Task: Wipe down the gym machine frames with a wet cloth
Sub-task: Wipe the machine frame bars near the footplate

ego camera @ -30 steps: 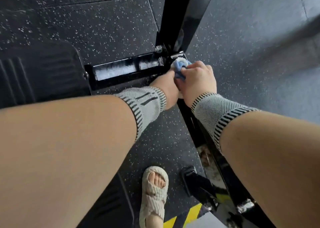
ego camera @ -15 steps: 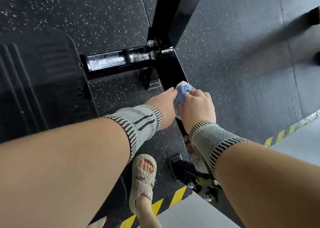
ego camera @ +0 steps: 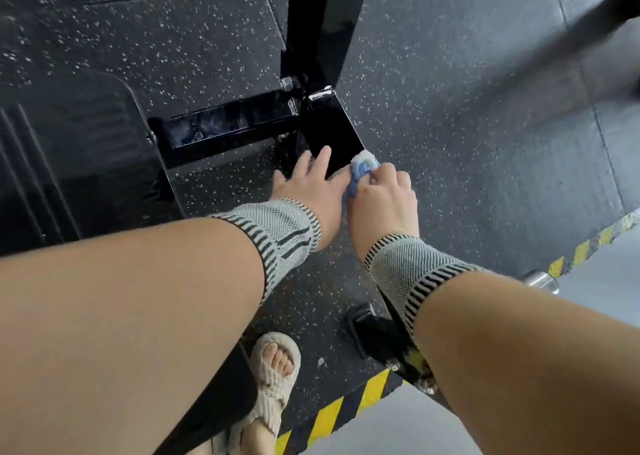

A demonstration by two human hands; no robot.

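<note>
A glossy black machine frame lies on the floor: a base rail point(ego camera: 330, 132) runs toward me and a wet cross bar point(ego camera: 225, 127) branches left from a black upright post point(ego camera: 320, 22). My right hand point(ego camera: 384, 202) is closed on a bunched blue-and-white cloth point(ego camera: 362, 170), pressing it on the rail's right edge. My left hand point(ego camera: 308, 184) rests flat with fingers spread on the rail's left side, touching the cloth at its inner edge. Both wrists wear grey striped knit bands.
Dark speckled rubber flooring point(ego camera: 467, 125) surrounds the frame. A ribbed black footplate point(ego camera: 69, 157) sits at left. My sandalled foot point(ego camera: 273, 371) stands near a yellow-black hazard strip point(ego camera: 332, 416). A bolted bracket point(ego camera: 374, 333) and a chrome peg point(ego camera: 540, 281) are lower right.
Both hands slid along the rail away from the post joint. My left hand opened, its fingers now spread flat on the rail. The camera view shifted.
</note>
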